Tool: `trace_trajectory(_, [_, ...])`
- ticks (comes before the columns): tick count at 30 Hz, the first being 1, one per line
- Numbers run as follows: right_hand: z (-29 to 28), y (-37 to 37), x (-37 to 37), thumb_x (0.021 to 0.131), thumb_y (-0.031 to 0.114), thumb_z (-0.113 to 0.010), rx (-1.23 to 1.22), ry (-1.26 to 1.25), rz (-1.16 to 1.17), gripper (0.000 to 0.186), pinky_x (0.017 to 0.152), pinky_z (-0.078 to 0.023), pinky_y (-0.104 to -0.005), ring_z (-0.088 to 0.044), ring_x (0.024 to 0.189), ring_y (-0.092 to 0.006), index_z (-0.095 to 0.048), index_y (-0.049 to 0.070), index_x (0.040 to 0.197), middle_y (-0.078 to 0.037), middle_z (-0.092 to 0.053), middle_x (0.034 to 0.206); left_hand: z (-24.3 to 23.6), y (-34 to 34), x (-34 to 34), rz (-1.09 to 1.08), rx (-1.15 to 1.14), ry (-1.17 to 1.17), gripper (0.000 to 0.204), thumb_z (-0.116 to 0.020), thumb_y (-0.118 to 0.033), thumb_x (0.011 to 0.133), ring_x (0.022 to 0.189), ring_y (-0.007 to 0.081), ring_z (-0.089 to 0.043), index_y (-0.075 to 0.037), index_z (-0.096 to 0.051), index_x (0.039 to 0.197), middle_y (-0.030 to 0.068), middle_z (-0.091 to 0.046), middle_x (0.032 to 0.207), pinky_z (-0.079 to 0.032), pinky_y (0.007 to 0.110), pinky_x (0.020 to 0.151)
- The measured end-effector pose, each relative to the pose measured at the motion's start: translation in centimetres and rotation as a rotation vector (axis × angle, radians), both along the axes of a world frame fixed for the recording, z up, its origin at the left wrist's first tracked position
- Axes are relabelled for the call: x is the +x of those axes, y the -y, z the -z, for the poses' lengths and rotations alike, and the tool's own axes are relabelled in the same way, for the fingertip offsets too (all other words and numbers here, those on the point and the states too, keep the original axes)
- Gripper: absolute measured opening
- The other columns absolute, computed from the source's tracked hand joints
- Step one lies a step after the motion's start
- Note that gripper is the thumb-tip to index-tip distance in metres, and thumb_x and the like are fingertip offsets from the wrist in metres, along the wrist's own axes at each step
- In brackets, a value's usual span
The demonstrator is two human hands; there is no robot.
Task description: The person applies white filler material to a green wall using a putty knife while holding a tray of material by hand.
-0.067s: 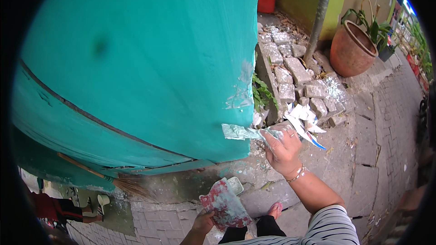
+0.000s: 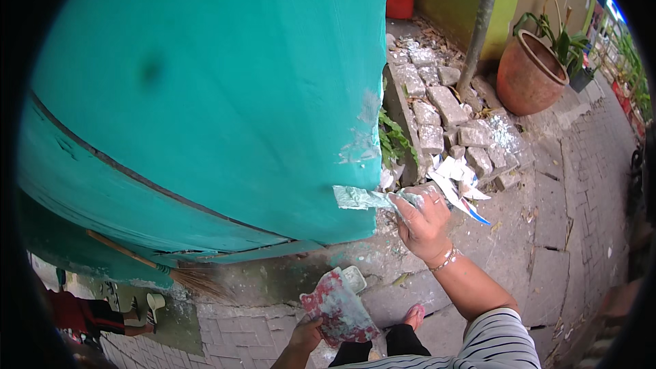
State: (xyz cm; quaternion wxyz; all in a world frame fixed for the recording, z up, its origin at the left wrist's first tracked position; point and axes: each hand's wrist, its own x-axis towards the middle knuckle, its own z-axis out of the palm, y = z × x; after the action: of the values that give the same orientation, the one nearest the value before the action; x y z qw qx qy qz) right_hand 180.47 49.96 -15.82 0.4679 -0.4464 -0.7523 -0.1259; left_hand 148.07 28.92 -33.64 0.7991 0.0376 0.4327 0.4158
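Note:
My right hand (image 2: 424, 225) grips a putty knife (image 2: 352, 197) smeared with pale green paste, its blade against or just in front of the turquoise wall (image 2: 239, 96) near its right edge. Grey and whitish patches mark that edge above the blade. Low in the view, my left hand (image 2: 305, 331) holds a stained red board (image 2: 335, 304) coated with pale paste. A pale rectangular container (image 2: 354, 277) sits on the ground behind the board, partly hidden by it.
Loose bricks (image 2: 444, 106), white scraps (image 2: 456, 176), a clay pot (image 2: 529, 75) and a pole (image 2: 478, 27) stand or lie at the right beside a paved path (image 2: 581, 178). A broom (image 2: 178, 273) lies low along the wall. Another person (image 2: 82, 311) is at lower left.

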Motion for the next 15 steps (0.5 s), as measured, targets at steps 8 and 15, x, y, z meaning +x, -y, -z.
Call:
trace_trajectory(8, [-1.4, -4.3, 2.4, 0.072, 0.012, -0.063, 0.126, 0.201, -0.008, 0.034, 0.069, -0.043, -0.0402, -0.058, 0.082, -0.0270, -0.068, 0.012, 0.105, -0.012, -0.061, 0.095, 1.0, 1.1, -0.6, 0.012, -0.010, -0.006, 0.050, -0.057, 0.000, 0.085, 0.117, 0.0305, -0.058, -0.003, -0.044, 0.133, 0.0123, -0.061, 0.124, -0.043, 0.049, 0.103])
trace_trajectory(15, [-4.2, -4.5, 2.2, 0.068, 0.009, -0.064, 0.150, 0.137, -0.049, 0.035, 0.066, -0.044, -0.0388, -0.058, 0.080, -0.0269, -0.068, 0.011, 0.103, -0.012, -0.061, 0.094, -0.2, 0.9, 0.9, -0.010, -0.035, -0.025, 0.050, -0.055, 0.002, 0.085, 0.119, 0.0304, -0.056, -0.003, -0.044, 0.134, 0.0123, -0.059, 0.126, -0.041, 0.049, 0.104])
